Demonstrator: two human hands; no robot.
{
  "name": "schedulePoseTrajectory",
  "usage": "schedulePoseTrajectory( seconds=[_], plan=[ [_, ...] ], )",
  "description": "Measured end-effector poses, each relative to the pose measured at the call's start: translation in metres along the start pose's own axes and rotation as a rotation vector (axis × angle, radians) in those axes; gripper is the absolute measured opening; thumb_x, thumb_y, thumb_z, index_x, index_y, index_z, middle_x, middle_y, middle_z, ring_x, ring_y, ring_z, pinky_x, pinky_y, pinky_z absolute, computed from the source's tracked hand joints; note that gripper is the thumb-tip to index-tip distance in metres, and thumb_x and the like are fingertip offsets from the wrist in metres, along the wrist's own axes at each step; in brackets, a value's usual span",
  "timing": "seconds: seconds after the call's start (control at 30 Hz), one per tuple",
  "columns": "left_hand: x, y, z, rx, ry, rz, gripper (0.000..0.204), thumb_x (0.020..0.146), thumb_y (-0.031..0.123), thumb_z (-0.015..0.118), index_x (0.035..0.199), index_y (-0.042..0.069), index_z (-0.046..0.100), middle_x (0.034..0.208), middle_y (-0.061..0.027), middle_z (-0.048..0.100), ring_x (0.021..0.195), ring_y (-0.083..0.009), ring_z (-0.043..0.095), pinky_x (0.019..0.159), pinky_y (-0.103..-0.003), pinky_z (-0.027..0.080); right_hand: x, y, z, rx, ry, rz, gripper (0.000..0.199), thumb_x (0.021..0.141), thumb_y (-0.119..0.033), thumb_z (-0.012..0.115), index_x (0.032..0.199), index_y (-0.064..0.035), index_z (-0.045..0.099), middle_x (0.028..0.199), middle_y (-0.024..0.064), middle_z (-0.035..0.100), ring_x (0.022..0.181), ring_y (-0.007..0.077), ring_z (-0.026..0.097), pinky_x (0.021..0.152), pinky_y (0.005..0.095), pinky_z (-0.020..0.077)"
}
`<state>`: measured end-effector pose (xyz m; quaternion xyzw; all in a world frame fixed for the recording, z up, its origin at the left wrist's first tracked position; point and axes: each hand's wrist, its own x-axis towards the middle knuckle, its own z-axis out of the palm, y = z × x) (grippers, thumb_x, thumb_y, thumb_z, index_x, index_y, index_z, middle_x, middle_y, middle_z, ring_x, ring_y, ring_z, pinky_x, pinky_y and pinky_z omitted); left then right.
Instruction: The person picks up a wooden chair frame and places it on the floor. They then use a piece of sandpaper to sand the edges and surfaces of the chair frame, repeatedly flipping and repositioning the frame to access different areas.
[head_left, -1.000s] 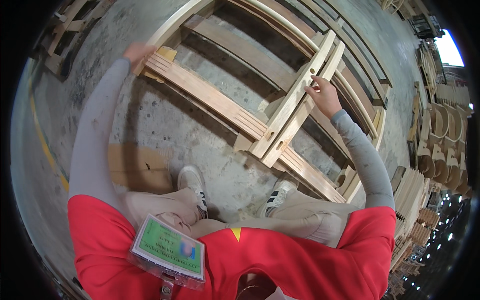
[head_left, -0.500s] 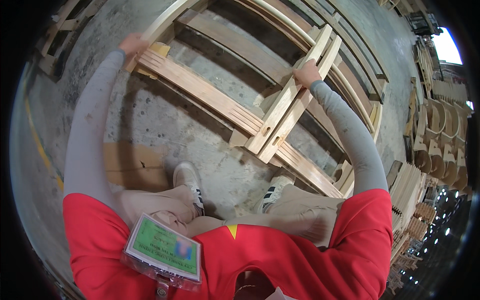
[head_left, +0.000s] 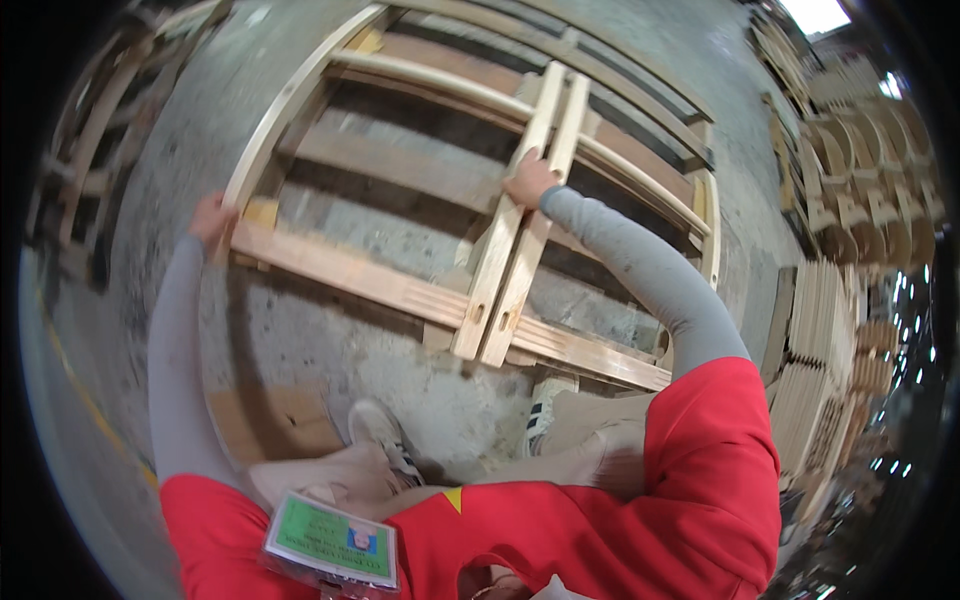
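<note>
Two pale wooden frames lie side by side on a dark slatted pallet (head_left: 390,165). My left hand (head_left: 213,220) is closed round the near left corner of the left wooden frame (head_left: 330,262), where its long curved outer post (head_left: 285,118) meets a grooved flat rail. My right hand (head_left: 530,180) grips the same frame's inner post (head_left: 487,275), its fingertips partly hidden. Close beside that post, with a narrow gap, runs the inner post of the right wooden frame (head_left: 512,290). Slots show near both posts' near ends. A round rail (head_left: 440,82) crosses the left frame's far part.
Cardboard (head_left: 275,420) lies on the concrete floor (head_left: 320,360) by my left shoe (head_left: 378,435). Another pallet (head_left: 100,150) stands at the far left. Stacked wooden slats (head_left: 820,320) and curved wooden parts (head_left: 870,180) are piled on the right.
My view has turned, so the frames and both hands appear lower and farther left. Each hand keeps its grip at about the same place on the left frame.
</note>
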<state>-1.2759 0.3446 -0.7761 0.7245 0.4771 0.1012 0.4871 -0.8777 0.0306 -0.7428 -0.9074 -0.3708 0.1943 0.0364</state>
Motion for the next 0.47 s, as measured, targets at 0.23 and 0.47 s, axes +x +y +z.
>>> schedulePoseTrajectory(
  seconds=[0.23,0.47],
  plan=[
    [-0.019,0.034,-0.013,0.429,0.062,-0.028,0.041,0.067,0.009,0.055,0.107,0.003,0.050,0.096,-0.0133,0.056,0.088,-0.0221,0.055,0.075,-0.034,0.044,-0.030,0.033,-0.056,0.391,0.055,-0.264,0.036,0.074,-0.026,0.052,0.085,0.0081,0.057,0.082,0.0218,0.060,0.077,0.0316,0.059,0.077,0.0383,0.0444],
    [-0.028,0.105,0.089,1.147,0.184,0.319,0.073,0.065,0.014,0.061,0.129,0.015,0.027,0.134,-0.0139,0.023,0.126,-0.0293,0.019,0.099,-0.052,0.017,-0.062,0.180,-0.043,0.148,0.304,-0.167,0.047,0.070,-0.024,0.057,0.107,0.0036,0.049,0.117,0.0215,0.044,0.109,0.0343,0.043,0.092,0.0379,0.0350]
  ],
)
